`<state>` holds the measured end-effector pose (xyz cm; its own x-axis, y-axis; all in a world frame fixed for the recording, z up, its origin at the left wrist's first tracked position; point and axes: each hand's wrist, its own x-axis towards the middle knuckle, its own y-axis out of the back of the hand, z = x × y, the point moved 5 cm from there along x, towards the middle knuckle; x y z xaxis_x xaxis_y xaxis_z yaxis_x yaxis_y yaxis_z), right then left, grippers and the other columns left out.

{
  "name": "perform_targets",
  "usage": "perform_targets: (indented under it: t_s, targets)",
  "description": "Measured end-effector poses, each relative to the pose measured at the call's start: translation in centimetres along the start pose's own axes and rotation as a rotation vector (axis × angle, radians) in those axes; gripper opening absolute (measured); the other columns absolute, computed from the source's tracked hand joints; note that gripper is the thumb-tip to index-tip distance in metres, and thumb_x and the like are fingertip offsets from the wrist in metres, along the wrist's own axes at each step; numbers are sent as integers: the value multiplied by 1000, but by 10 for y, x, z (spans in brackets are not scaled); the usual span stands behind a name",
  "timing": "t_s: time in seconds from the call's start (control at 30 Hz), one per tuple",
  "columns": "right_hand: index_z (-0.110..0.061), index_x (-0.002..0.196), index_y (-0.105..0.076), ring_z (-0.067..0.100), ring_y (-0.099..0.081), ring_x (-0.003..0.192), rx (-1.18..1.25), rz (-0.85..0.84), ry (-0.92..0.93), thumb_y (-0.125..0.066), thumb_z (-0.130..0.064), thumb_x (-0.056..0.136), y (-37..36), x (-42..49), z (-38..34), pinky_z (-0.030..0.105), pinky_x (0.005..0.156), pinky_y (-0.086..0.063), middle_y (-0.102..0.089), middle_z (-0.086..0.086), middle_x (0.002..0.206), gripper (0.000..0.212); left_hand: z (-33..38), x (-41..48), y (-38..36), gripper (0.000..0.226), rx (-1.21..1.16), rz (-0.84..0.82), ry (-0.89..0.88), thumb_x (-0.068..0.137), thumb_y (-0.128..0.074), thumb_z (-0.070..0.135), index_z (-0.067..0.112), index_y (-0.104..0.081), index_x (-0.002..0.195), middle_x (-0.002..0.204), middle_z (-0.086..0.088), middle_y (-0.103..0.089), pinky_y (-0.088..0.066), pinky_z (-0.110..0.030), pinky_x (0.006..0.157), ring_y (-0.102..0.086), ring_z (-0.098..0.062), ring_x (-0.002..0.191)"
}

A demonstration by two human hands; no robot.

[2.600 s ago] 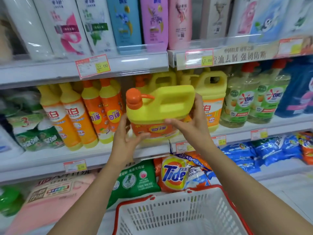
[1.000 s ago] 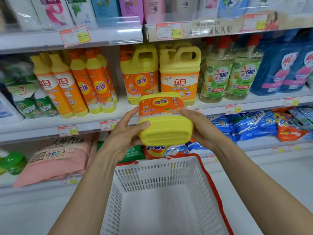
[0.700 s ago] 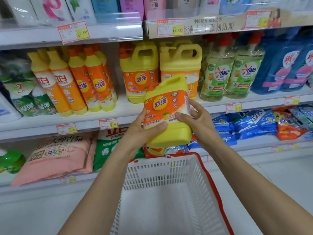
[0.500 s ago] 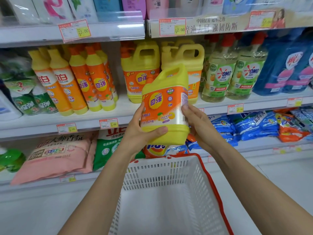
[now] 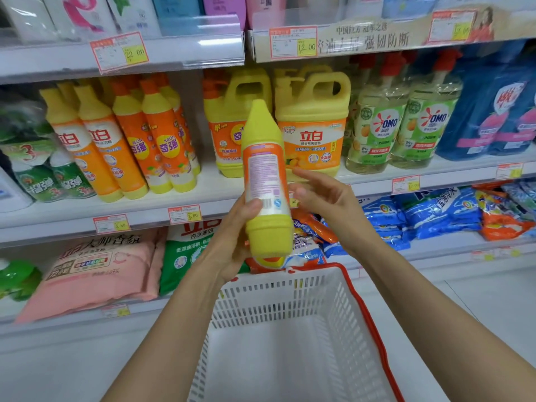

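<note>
The person holds a yellow jug (image 5: 265, 181) up in the air, in front of the shelf (image 5: 203, 187) and above the white basket (image 5: 290, 291). Its thin side with the small print faces them. The left hand (image 5: 232, 227) is wrapped round the low part, thumb on the label. The right hand (image 5: 322, 195) is just beside the jug with loose, spread fingers and holds nothing. I think they are reading the label. Next the jug should go down into the basket. It looks heavy for one hand, so the right hand should take the other side first.
</note>
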<state>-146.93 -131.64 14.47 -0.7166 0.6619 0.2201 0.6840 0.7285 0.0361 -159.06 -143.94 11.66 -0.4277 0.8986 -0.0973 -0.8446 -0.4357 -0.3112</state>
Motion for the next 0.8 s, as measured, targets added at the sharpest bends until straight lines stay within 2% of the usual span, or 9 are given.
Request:
perform_targets:
  t_s: [0.1, 0.17, 0.23, 0.3, 0.43, 0.53, 0.6, 0.7, 0.8]
  targets:
    - [-46, 148, -29, 11, -65, 114, -15, -150, -179, -76, -57, 61, -12, 0, 14, 29, 88, -57, -62, -6, 127, 99, -7, -3, -6, 103, -208, -190, 36, 53, -87, 56, 15, -50, 140, 135, -18, -58, -45, -52, 101, -56, -36, 122]
    - [-50, 147, -25, 14, -70, 106, 51, -168, -227, -80, -56, 53, -14, 2, 20, 32, 82, -60, -69, -5, 121, 109, -14, -2, -3, 98, -225, -254, 63, 57, -87, 55, 15, -51, 139, 138, -20, -55, -45, -52, 102, -53, -38, 126]
    - [-48, 149, -25, 19, -70, 108, 56, -120, -226, -84, -54, 48, -7, 3, 22, 41, 88, -59, -70, 1, 122, 117, -16, -1, 4, 92, -202, -266, 52, 60, -87, 53, 14, -54, 137, 140, -20, -54, -47, -51, 100, -51, -37, 129]
    - [-43, 153, -23, 19, -69, 109, 54, -65, -220, -85, -54, 44, -6, 3, 23, 40, 87, -59, -67, 4, 125, 125, -15, 1, 12, 81, -163, -225, 30, 63, -86, 54, 16, -62, 130, 138, -19, -56, -51, -47, 96, -53, -35, 128]
    - [-40, 153, -22, 16, -66, 112, -18, 96, -151, -86, -60, 42, -9, 3, 20, 44, 95, -56, -62, -2, 131, 130, -9, 4, 22, 70, -131, -104, -8, 61, -86, 56, 20, -71, 119, 129, -14, -64, -56, -39, 85, -61, -29, 120]
    - [-41, 148, -19, 16, -62, 116, -93, 126, -137, -84, -70, 39, -9, 4, 18, 47, 99, -53, -58, -5, 134, 130, 1, 4, 23, 85, 8, -87, -33, 58, -89, 52, 13, -61, 129, 128, -14, -64, -56, -42, 90, -62, -31, 118]
    - [-40, 142, -19, 17, -64, 112, -109, 117, -140, -84, -68, 44, -13, 4, 19, 49, 97, -54, -59, -4, 127, 121, 5, 4, 25, 87, 71, -46, -30, 58, -91, 40, 10, -56, 132, 126, -15, -65, -54, -45, 94, -62, -33, 118]
    - [-36, 144, -17, 14, -63, 111, -135, 59, -159, -77, -61, 55, -20, 5, 17, 46, 98, -54, -57, -7, 125, 111, 7, 1, 30, 71, 68, 30, -34, 65, -81, 25, 10, -57, 130, 122, -15, -68, -53, -46, 93, -64, -33, 113]
    - [-26, 158, -12, 17, -54, 126, -154, -92, -234, -67, -75, 54, -33, 10, 13, 42, 104, -49, -49, -6, 144, 128, 13, -8, 30, 62, 185, 86, -102, 71, -82, 19, 15, -59, 129, 113, -8, -72, -58, -34, 78, -70, -25, 102]
